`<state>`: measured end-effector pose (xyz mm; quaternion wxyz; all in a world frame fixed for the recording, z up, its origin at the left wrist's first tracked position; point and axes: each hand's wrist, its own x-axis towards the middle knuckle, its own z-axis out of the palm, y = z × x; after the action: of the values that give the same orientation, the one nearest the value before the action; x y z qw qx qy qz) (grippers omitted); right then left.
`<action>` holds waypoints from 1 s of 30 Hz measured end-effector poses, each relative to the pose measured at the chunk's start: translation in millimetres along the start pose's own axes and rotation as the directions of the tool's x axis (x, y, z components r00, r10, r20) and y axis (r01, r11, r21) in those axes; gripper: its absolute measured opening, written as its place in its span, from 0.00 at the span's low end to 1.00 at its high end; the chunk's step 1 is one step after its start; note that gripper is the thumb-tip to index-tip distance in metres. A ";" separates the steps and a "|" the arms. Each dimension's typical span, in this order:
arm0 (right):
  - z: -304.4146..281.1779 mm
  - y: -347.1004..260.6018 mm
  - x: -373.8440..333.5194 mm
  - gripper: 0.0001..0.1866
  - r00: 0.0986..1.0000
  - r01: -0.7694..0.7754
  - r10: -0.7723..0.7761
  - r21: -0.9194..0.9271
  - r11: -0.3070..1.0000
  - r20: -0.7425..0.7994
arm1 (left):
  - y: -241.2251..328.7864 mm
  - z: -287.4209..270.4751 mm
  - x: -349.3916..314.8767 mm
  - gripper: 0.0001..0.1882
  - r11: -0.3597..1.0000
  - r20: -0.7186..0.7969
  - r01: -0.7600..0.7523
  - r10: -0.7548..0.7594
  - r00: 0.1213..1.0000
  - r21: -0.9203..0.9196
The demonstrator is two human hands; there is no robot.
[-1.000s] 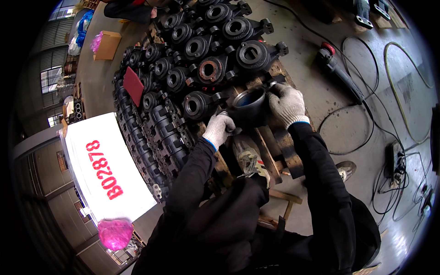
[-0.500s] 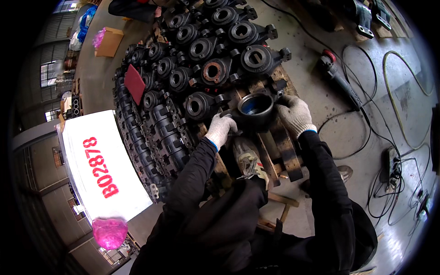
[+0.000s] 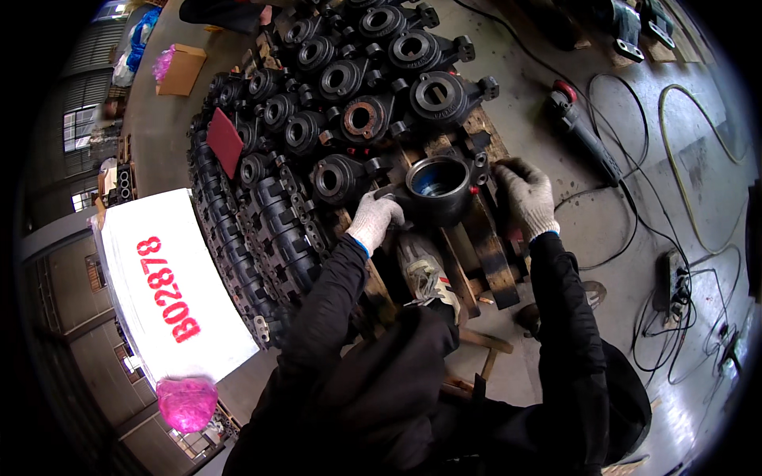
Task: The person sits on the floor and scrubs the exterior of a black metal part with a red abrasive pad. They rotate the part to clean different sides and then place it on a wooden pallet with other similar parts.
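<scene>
A black cast-iron housing (image 3: 440,213) with a round open bore, bluish inside, rests upright on a wooden pallet (image 3: 498,262). My left hand (image 3: 373,221), in a white knit glove, is closed around the lug at its left end. On the right, my gloved right hand (image 3: 526,194) is held just beside the housing's other lug (image 3: 481,165), apart from it. Its fingers are loosely bent, and I see nothing in them. A small red plug (image 3: 474,190) shows on the housing's right side. Similar black housings (image 3: 337,178) stand close behind and to the left.
A red flat pad (image 3: 225,143) lies on the stacked castings. An angle grinder (image 3: 586,135) with its cable is on the floor at right, near a power strip (image 3: 675,289). My shoe (image 3: 425,274) is by the pallet. A white panel (image 3: 171,278) stands at left.
My right hand has let go of the housing's right lug and moved a little to the right, uncovering the lug and the red plug. My left hand keeps its grip.
</scene>
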<state>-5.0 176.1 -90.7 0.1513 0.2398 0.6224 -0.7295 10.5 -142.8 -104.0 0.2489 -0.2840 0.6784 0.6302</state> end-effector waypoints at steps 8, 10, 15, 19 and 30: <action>-14.3 37.5 -4.7 0.13 0.995 0.046 -0.053 -0.078 0.996 -0.084 | -36.1 -36.0 33.1 0.17 0.937 0.129 -0.246 0.220 0.967 0.246; -4.0 26.5 -9.9 0.14 0.994 0.073 -0.081 -0.102 0.992 -0.079 | -43.3 -40.4 37.8 0.18 0.914 0.153 -0.274 0.238 0.959 0.298; 6.0 8.3 0.0 0.15 0.973 0.220 -0.229 -0.277 0.935 -0.002 | -30.4 -17.0 27.1 0.16 0.987 0.103 -0.153 0.147 0.984 0.056; 16.3 5.0 7.2 0.15 0.978 0.208 -0.193 -0.302 0.930 0.080 | -20.8 -19.6 17.9 0.10 0.883 0.178 -0.318 0.271 0.946 0.344; -38.2 73.6 -25.6 0.15 0.980 0.083 -0.114 -0.185 0.979 -0.162 | -2.8 -17.9 18.7 0.07 0.616 0.366 -0.520 0.370 0.854 0.592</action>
<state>60.9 198.3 -142.6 0.0813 0.2562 0.7068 -0.6543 -0.5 -162.1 -117.6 0.2383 0.0711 0.8777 0.4097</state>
